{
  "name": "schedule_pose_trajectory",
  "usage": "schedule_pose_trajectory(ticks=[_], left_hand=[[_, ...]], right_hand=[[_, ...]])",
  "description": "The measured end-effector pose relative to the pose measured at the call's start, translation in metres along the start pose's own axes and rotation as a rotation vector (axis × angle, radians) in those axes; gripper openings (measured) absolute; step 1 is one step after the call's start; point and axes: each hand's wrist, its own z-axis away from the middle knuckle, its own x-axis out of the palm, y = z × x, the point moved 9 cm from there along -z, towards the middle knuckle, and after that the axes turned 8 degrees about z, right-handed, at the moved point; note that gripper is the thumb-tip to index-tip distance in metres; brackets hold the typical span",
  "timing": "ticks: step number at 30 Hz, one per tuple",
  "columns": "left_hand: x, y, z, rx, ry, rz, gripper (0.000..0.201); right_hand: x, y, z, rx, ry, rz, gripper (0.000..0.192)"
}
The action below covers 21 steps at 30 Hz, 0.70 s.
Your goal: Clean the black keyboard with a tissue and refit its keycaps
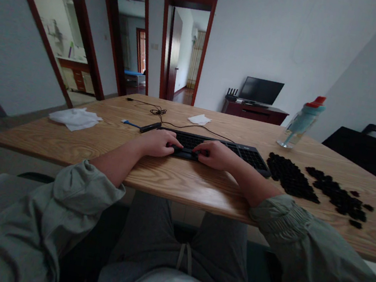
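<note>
Hands [186,149] on keyboard [243,153] (keycaps [290,176] beside).

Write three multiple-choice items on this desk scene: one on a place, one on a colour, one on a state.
1. Where do the loose black keycaps lie?
A. right of the keyboard
B. left of the keyboard
C. on the floor

2. What colour is the cap of the water bottle?
A. green
B. red
C. yellow

3. How are the left hand and right hand placed?
A. both raised in the air
B. one holds the bottle
C. both rest on the keyboard's front edge

Answers: 1 A, the keycaps are spread on the table to the keyboard's right. 2 B, the cap is red. 3 C, both hands touch the keyboard.
</note>
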Motion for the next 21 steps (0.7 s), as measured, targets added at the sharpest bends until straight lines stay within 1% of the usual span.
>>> schedule_pose_trajectory(ticks=[4,6,11,17,19,21], left_hand=[[0.005,0.001,-0.001,-0.021,-0.056,-0.014,0.039],[0.004,0.002,-0.001,-0.03,-0.045,-0.015,0.04],[-0.004,-0.002,0.002,-0.094,0.026,0.007,0.045],[-0.002,0.001,0.001,-0.08,-0.002,0.039,0.037],[-0.007,0.0,0.001,-0.086,0.058,0.082,0.039],[-0.019,-0.006,0.004,-0.105,0.182,0.154,0.04]], right_hand=[[0.005,0.004,-0.002,0.026,-0.036,-0.006,0.035],[0.006,0.004,-0.002,0.029,-0.036,-0.013,0.035],[0.002,0.005,0.0,0.069,-0.016,-0.014,0.036],[0.003,0.004,0.001,0.063,-0.042,-0.018,0.032],[0.002,0.003,0.001,0.064,-0.04,-0.016,0.032],[-0.004,0.004,0.001,0.081,-0.01,-0.015,0.031]])
